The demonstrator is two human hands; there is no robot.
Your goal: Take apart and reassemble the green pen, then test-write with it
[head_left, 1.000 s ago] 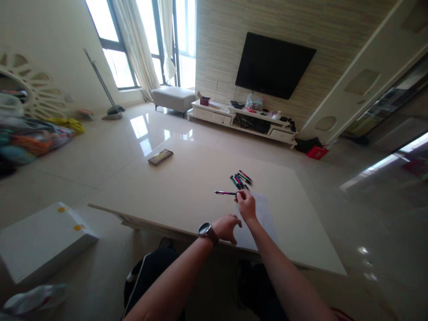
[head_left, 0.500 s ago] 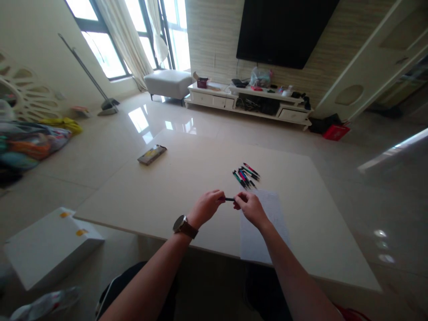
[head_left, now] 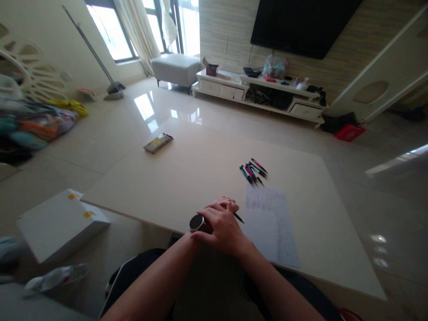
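Note:
My left hand [head_left: 224,204] rests on the near edge of the cream table [head_left: 187,178], fingers curled, mostly hidden. A dark pen [head_left: 239,218] pokes out to the right from under it, so it seems to hold that pen. My right hand [head_left: 224,229] lies across the back of my left hand, fingers laid over it beside the wristwatch [head_left: 196,223]. A sheet of written paper [head_left: 270,223] lies just right of both hands. Several coloured pens [head_left: 253,171] lie in a bunch beyond the paper.
A small flat box [head_left: 158,142] sits at the table's far left. A white carton [head_left: 60,223] lies on the floor to the left. Piled clothes [head_left: 33,129], a mop [head_left: 113,89], a grey stool [head_left: 175,69] and a low TV cabinet [head_left: 261,96] stand farther off.
Both hands have drawn back from mid-table to the near edge. They held the pen between them; now my right hand lies over my left one. The camera has tilted down.

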